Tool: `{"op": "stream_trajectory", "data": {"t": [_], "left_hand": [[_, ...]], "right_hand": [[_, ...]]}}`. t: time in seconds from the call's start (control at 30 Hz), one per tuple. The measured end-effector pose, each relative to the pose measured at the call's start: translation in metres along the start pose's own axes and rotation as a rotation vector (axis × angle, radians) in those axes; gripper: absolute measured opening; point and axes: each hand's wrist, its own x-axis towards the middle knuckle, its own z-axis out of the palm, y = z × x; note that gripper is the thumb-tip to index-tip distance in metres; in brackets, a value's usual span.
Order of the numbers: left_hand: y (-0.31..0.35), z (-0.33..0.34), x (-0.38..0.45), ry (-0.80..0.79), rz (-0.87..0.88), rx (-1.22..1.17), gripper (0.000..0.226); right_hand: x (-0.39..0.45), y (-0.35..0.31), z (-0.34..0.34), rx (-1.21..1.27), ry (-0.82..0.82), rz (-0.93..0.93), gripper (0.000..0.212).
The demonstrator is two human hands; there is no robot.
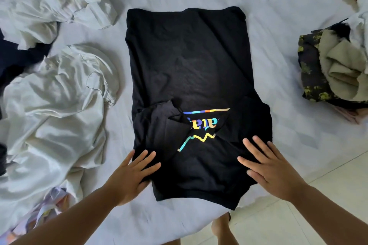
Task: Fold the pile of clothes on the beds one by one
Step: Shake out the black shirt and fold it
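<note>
Sleeves are already turned in on the black T-shirt (189, 69), which lies under our fingertips on the bed (278, 26), stretching away beyond them. Our left hand (131, 175) and right hand (272, 167) press its near end, fingers straight and spread (gripping nothing). Next, we judge, comes pinching the hem nearest our palms and folding it away past the fingertips.

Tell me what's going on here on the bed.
A person is folding a black shirt on the bed. Both sleeves are folded in, and the left hand and right hand rest flat on its near end. White clothes lie crumpled to the left, and a folded stack sits to the right.
</note>
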Motion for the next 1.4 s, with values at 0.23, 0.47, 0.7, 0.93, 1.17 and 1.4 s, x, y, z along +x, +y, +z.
{"op": "stream_trajectory", "data": {"t": [0.23, 0.47, 0.7, 0.93, 1.17, 1.4], "left_hand": [[-0.007, 0.005, -0.003, -0.039, 0.108, -0.148, 0.064], [-0.001, 0.007, -0.003, -0.143, -0.014, -0.317, 0.043], [0.023, -0.021, -0.020, -0.386, -0.247, -0.506, 0.033], [0.034, -0.039, -0.038, -0.622, -0.323, -0.876, 0.021], [-0.014, -0.106, -0.007, 0.041, -0.519, -1.212, 0.018], [-0.068, -0.187, 0.061, 0.596, -0.627, -0.972, 0.017]], "right_hand": [[-0.005, 0.008, 0.001, -0.152, -0.188, -0.122, 0.105], [-0.003, 0.008, 0.003, 0.171, -0.170, -0.050, 0.063], [-0.021, -0.011, -0.030, 0.595, -0.476, 0.244, 0.043], [-0.030, -0.027, -0.070, 0.585, -0.829, 0.334, 0.039], [0.020, 0.017, -0.139, 1.040, -0.372, 0.485, 0.025], [0.108, 0.049, -0.199, 0.950, 0.255, 0.572, 0.049]]}}
